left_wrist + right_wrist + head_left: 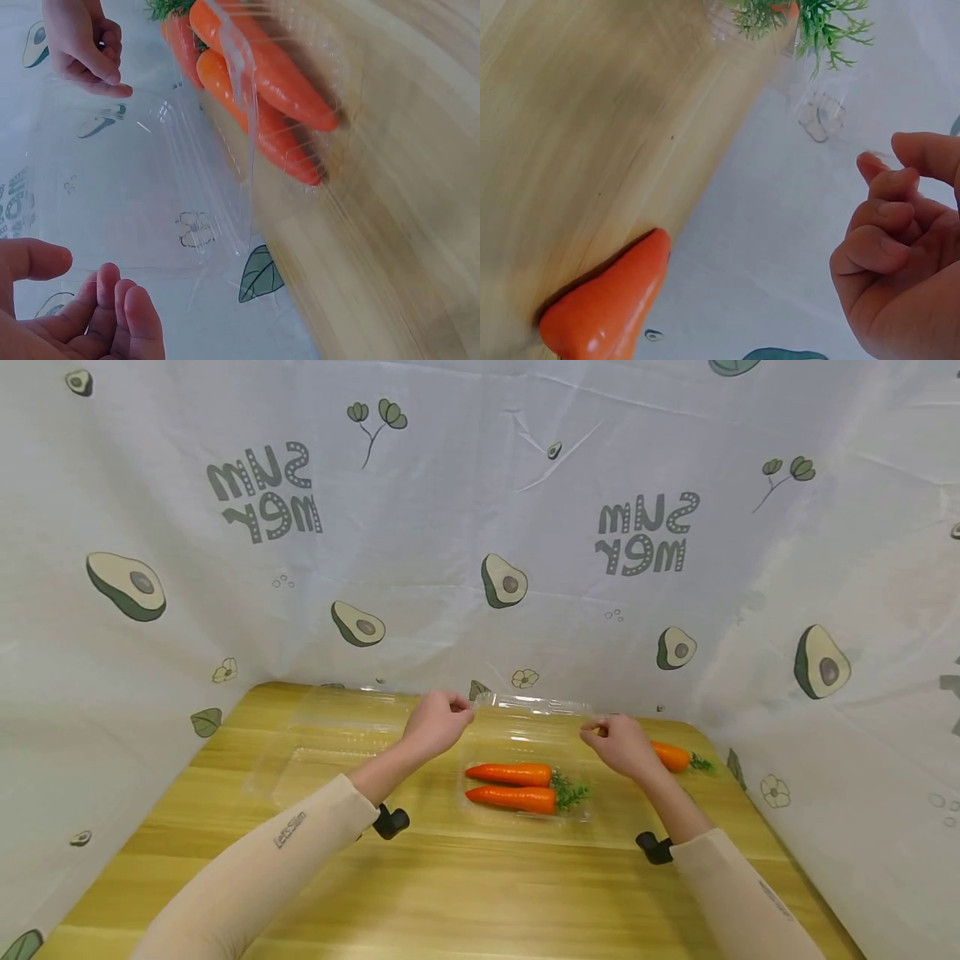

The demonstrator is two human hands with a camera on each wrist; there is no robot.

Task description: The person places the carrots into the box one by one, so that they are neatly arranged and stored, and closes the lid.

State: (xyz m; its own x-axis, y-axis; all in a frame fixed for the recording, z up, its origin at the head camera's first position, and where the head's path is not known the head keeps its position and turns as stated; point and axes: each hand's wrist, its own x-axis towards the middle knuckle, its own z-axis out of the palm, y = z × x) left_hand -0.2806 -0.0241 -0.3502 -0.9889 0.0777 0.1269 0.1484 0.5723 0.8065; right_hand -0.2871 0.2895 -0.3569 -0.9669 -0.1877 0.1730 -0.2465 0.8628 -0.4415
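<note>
Two orange carrots, an upper one (510, 773) and a lower one (513, 798), lie side by side in a clear plastic box (480, 812), green tops to the right. Its transparent lid (142, 195) stands raised at the back. My left hand (437, 724) holds the lid near its left corner; in the left wrist view a visible gap separates thumb and fingertips beside the thin edge. At the opposite corner my right hand (619, 745) pinches the lid between thumb and index finger, the other fingers curled. The lid's edge is hard to see in the right wrist view.
Another carrot (670, 756) lies on the wooden table (480, 893) behind my right forearm. Left of the box is a second clear plastic container (322, 772), partly behind my left arm. A printed curtain (450, 527) hangs along the back and sides.
</note>
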